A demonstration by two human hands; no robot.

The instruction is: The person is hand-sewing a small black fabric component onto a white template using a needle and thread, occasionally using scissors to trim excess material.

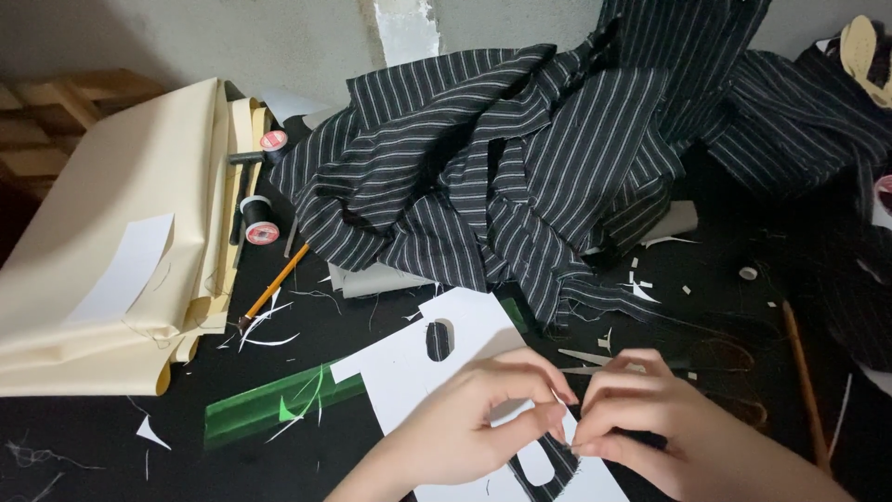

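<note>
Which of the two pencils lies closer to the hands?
The pencil on the right, just beside the right hand. The other pencil lies farther off, by the cream fabric.

Matt black worktop (pixel 74 437), dusted with paper scraps and loose threads. Striped cloth (pixel 520 158) is soft woven stuff, dark and crumpled. White card template (pixel 418 372) looks smooth, flat paper. Green ruler (pixel 269 404) gleams, see-through plastic. Cream sheets (pixel 102 232) are smooth, matt. Pencil (pixel 274 288) is wood, lacquered orange, and the thread spool (pixel 258 218) is wound with black thread
</note>
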